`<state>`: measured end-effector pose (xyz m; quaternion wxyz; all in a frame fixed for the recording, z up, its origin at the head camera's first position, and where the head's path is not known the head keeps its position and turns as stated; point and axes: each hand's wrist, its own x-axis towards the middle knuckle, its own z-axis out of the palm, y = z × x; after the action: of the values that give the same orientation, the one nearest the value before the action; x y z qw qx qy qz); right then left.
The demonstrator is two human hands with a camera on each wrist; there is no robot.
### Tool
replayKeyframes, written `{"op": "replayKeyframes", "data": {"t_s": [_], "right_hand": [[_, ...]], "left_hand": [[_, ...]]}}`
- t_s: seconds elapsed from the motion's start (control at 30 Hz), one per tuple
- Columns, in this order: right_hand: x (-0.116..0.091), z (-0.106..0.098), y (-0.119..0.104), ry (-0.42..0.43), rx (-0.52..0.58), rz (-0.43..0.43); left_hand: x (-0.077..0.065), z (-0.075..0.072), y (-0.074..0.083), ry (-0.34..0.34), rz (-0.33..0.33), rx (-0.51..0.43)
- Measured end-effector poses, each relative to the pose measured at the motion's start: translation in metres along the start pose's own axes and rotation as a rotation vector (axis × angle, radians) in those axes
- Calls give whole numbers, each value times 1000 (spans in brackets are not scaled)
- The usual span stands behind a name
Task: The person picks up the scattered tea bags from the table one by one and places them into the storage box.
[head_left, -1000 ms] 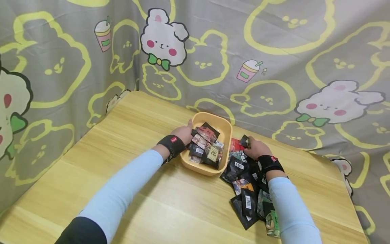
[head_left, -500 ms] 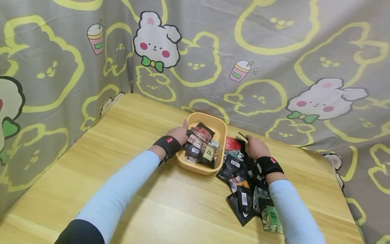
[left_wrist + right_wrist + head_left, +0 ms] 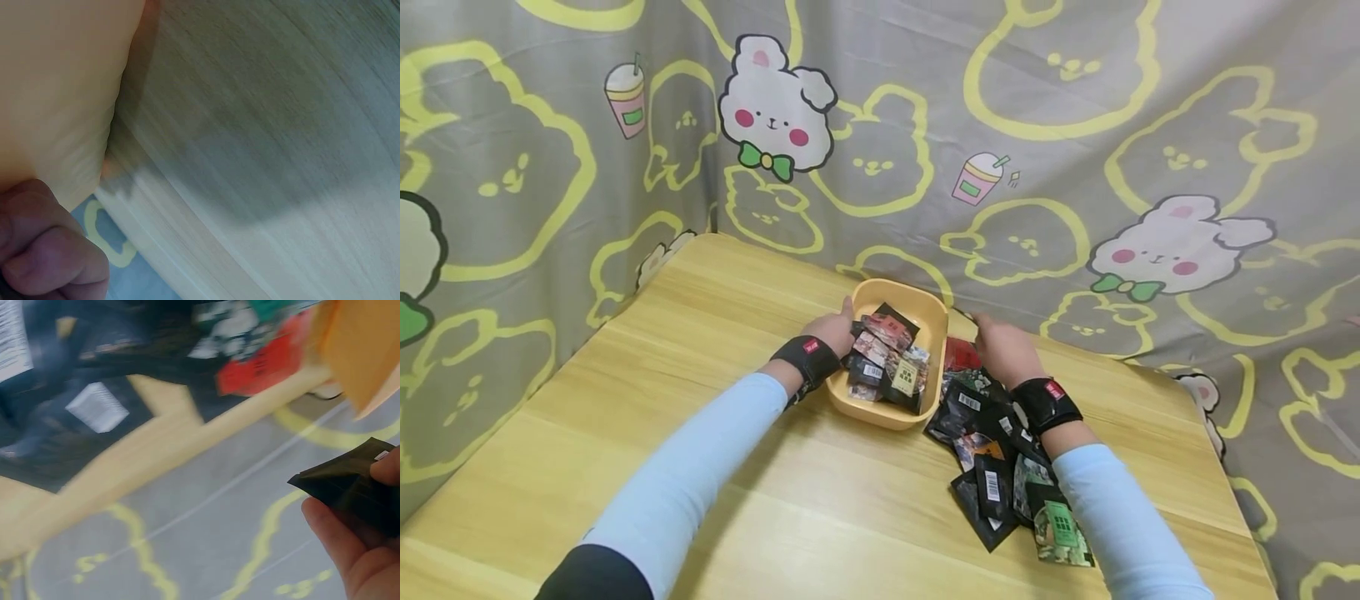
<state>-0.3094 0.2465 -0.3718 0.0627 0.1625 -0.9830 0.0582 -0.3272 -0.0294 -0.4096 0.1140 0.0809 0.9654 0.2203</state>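
My left hand grips the left side of a pale orange plastic basin, thumb up at the rim. In the left wrist view, its curled fingers lie against the basin's outer wall. Several small sachets, black with coloured picture labels, lie overlapping inside the basin. My right hand is just right of the basin, over the far end of a sachet pile. Between thumb and fingers it pinches a black sachet, plain in the right wrist view but mostly hidden by the hand in the head view.
A loose pile of black sachets spreads on the wooden table right of the basin, some with barcodes, one with a green label. A grey curtain with cartoon prints hangs along the table's back and left edges.
The right hand lifts a sachet from the far end of the pile and shifts slightly toward the basin. The left hand stays on the basin. The head view has shifted a little.
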Motion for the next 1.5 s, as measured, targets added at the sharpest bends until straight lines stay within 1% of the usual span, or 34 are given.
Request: {"op": "replayKeyframes", "data": {"t_s": [0.07,0.17,0.27,0.33,0.43,0.6,0.67,0.7,0.83,0.9,0.93,1.03,1.13,1.2,1.33,1.5], "right_hand": [[2,1,-12,1,6,-22],[5,4,-28,8,-21,-87],[7,7,-40,33,-63,-162],[7,8,-46,60,-88,-196],[7,8,-52,72,-88,-214],[6,7,-55,77,-98,-211],[7,7,-55,70,-84,-215],[7,6,-54,47,-70,-213],[4,7,-51,-99,-17,-187],[2,7,-49,-158,-8,-171],[1,8,-48,-169,-7,-167],[0,8,-45,-165,17,-163],[-1,6,-38,-167,57,-129],[-3,5,-31,-170,91,-91],[-11,4,-9,-185,135,-13],[-24,9,29,-221,113,85]], "left_hand": [[0,2,0,0,5,8],[-1,3,2,-2,14,21],[-5,1,6,-10,12,17],[-7,0,9,-15,10,18],[-7,0,11,-21,17,27],[-8,1,14,-20,26,19],[-8,1,14,-15,26,16],[-8,1,14,-14,26,18],[-7,3,12,-5,32,24],[-7,3,11,-3,38,21],[-6,3,11,-1,41,19],[-8,1,9,0,41,10],[-5,0,7,-8,27,-7],[-9,-4,8,-11,19,-13],[-13,-9,7,-7,23,-16],[-13,-9,5,-5,17,-14]]}}
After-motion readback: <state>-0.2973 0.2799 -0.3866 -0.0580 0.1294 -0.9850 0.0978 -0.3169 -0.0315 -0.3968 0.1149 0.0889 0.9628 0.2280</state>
